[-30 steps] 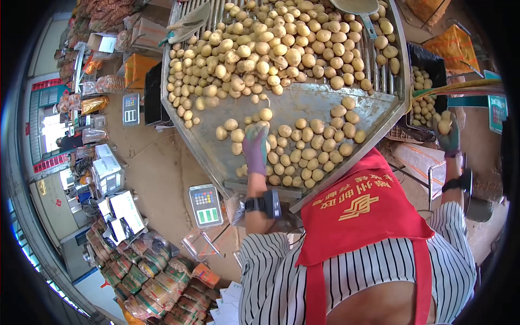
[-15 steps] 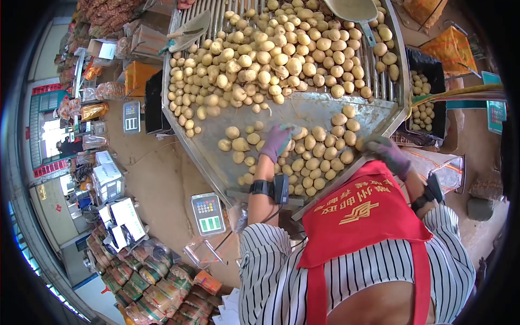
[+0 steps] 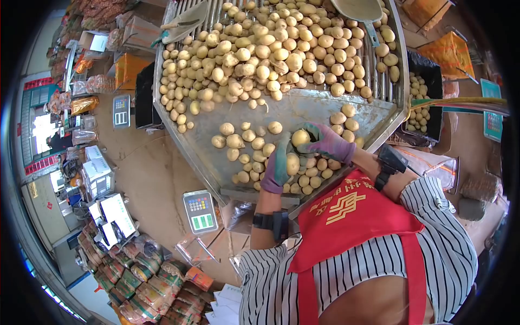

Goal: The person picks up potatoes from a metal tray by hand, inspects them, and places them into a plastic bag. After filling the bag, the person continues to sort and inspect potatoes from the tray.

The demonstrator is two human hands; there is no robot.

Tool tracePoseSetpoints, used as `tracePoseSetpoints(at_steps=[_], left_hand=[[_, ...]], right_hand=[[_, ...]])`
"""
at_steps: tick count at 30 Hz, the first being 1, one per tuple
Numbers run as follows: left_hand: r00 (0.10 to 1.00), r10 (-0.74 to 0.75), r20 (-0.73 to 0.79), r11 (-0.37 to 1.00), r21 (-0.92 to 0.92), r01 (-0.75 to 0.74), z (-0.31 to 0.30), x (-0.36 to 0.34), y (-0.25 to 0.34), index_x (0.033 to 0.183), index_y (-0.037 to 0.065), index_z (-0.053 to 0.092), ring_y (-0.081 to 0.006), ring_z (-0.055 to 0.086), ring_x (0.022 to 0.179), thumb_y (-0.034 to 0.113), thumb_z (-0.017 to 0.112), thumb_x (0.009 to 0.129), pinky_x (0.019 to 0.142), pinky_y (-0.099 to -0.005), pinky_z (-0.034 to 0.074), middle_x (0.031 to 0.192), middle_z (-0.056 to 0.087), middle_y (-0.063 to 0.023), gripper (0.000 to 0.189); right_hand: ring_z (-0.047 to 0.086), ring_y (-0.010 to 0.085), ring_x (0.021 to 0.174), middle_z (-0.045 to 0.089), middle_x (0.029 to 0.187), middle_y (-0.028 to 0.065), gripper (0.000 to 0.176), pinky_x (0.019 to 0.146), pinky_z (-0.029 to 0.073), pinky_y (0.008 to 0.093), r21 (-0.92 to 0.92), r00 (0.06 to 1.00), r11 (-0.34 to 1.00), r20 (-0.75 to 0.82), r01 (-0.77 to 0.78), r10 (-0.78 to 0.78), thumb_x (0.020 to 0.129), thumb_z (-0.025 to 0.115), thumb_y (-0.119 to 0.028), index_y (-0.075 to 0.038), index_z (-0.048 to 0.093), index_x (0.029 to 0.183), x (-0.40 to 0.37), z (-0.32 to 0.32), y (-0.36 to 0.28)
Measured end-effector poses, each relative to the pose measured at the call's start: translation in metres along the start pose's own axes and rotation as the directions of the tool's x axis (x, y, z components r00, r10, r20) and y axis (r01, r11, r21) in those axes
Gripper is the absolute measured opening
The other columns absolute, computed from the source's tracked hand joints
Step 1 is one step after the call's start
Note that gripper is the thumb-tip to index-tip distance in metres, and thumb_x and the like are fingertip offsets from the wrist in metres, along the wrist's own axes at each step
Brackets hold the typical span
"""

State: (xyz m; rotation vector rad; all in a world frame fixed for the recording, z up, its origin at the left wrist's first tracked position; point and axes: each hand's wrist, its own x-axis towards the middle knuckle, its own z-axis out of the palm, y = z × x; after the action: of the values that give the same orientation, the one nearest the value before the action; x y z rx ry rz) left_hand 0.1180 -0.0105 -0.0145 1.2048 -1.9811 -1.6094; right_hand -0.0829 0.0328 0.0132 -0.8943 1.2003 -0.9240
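Note:
My left hand (image 3: 277, 166), in a purple and green glove, curls around the left side of a potato (image 3: 292, 164). To its upper right, my right hand (image 3: 329, 143), gloved the same way, grips another potato (image 3: 300, 138) between thumb and fingers. Both hands are close together over the bare metal chute (image 3: 311, 110) of the sorting table. Loose potatoes (image 3: 234, 141) lie left of my left hand, and more potatoes (image 3: 310, 172) sit just below the hands. A few potatoes (image 3: 338, 117) rest above my right hand.
A large potato heap (image 3: 244, 57) covers the slatted rack (image 3: 383, 89). Metal scoops lie at its left (image 3: 187, 24) and right (image 3: 360, 10). Black-lined crates flank the table, with potatoes (image 3: 417, 103) in the right one. A scale (image 3: 200, 211) stands at lower left.
My right hand has moved left from the table's edge onto a potato beside my left hand. My left hand has dropped lower and turned around a potato. Several potatoes have shifted.

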Motion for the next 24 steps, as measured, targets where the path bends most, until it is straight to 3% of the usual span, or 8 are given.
tracePoseSetpoints(at_steps=[5,7,9,11,13,15,19,24], left_hand=[[0.992,-0.073,-0.102,0.997,-0.001,0.073,-0.027,0.0,-0.062,0.132,-0.001,0.05,-0.0179,0.059,0.098,0.011,0.053,0.095,0.086,-0.0314,0.048,0.115,0.062,-0.0098,0.039],[0.853,-0.515,-0.081,0.856,-0.102,0.507,-0.037,0.005,-0.028,0.119,0.0,0.061,-0.0152,0.061,0.092,0.017,0.06,0.092,0.082,-0.0317,0.049,0.104,0.066,-0.0079,0.031],[0.859,-0.505,-0.088,0.839,0.187,0.512,-0.055,0.006,-0.056,0.11,0.001,0.065,-0.0126,0.062,0.088,0.021,0.066,0.089,0.081,-0.0309,0.051,0.097,0.068,-0.0066,0.028],[0.942,-0.255,-0.219,0.967,-0.061,0.248,-0.079,0.016,-0.089,0.111,0.002,0.065,-0.0134,0.062,0.09,0.021,0.069,0.088,0.081,-0.0307,0.051,0.099,0.069,-0.0066,0.031],[0.864,-0.254,-0.435,0.955,0.03,0.296,-0.094,0.057,-0.022,0.11,-0.002,0.063,-0.0255,0.065,0.095,0.022,0.072,0.082,0.084,-0.0373,0.05,0.104,0.067,-0.0151,0.038],[0.81,0.132,-0.571,0.988,0.141,-0.061,-0.101,0.107,-0.033,0.113,0.001,0.062,-0.0267,0.062,0.099,0.02,0.073,0.08,0.086,-0.038,0.049,0.109,0.065,-0.0151,0.039],[0.72,0.572,-0.392,0.749,0.609,-0.263,-0.098,0.186,0.01,0.114,0.008,0.063,-0.0326,0.057,0.102,0.017,0.073,0.075,0.09,-0.0441,0.045,0.108,0.061,-0.0139,0.042],[0.918,0.239,-0.316,0.666,0.742,0.081,-0.075,0.209,0.0,0.103,0.009,0.065,-0.0265,0.06,0.097,0.022,0.073,0.077,0.086,-0.0394,0.049,0.107,0.061,-0.0135,0.031]], right_hand=[[0.056,0.0113,0.107,0.062,0.115,0.0032,0.045,0.093,0.046,0.027,0.228,0.997,0.971,0.011,0.073,-0.077,0.083,0.073,-0.013,-0.002,0.055,0.122,0.013,-0.012,0.033],[0.058,0.0108,0.104,0.063,0.112,0.0029,0.038,0.091,0.048,0.0262,0.2,0.999,0.979,0.032,-0.045,0.04,0.086,0.069,-0.01,-0.003,0.055,0.121,0.005,-0.019,0.008],[0.06,0.0108,0.1,0.064,0.109,0.0029,0.035,0.09,0.049,0.0262,0.349,0.992,0.93,0.096,-0.116,0.088,0.087,0.068,-0.01,-0.002,0.056,0.12,0.007,-0.031,0.035],[0.062,0.0109,0.096,0.065,0.107,0.0028,0.032,0.088,0.05,0.0261,0.476,0.98,0.859,0.151,-0.186,0.129,0.088,0.067,-0.011,-0.002,0.058,0.118,0.011,-0.035,0.051],[0.064,0.0089,0.087,0.066,0.099,0.0015,0.024,0.078,0.053,0.0235,0.43,0.953,0.856,0.035,-0.288,0.302,0.09,0.066,-0.014,-0.001,0.062,0.11,0.007,-0.033,0.057],[0.063,0.0057,0.081,0.067,0.094,-0.0002,0.02,0.068,0.053,0.0201,0.41,0.947,0.869,-0.037,-0.277,0.319,0.09,0.066,-0.016,-0.001,0.064,0.104,0.005,-0.024,0.057],[0.061,0.0049,0.075,0.067,0.09,0.001,0.021,0.059,0.05,0.0187,0.366,0.939,0.868,0.066,-0.337,0.337,0.09,0.064,-0.012,-0.002,0.064,0.108,0.007,-0.021,0.051],[0.062,0.0098,0.085,0.067,0.096,0.0038,0.025,0.074,0.052,0.0229,0.413,0.96,0.878,-0.024,-0.243,0.277,0.088,0.065,-0.007,0.0,0.062,0.112,0.004,-0.028,0.046]])
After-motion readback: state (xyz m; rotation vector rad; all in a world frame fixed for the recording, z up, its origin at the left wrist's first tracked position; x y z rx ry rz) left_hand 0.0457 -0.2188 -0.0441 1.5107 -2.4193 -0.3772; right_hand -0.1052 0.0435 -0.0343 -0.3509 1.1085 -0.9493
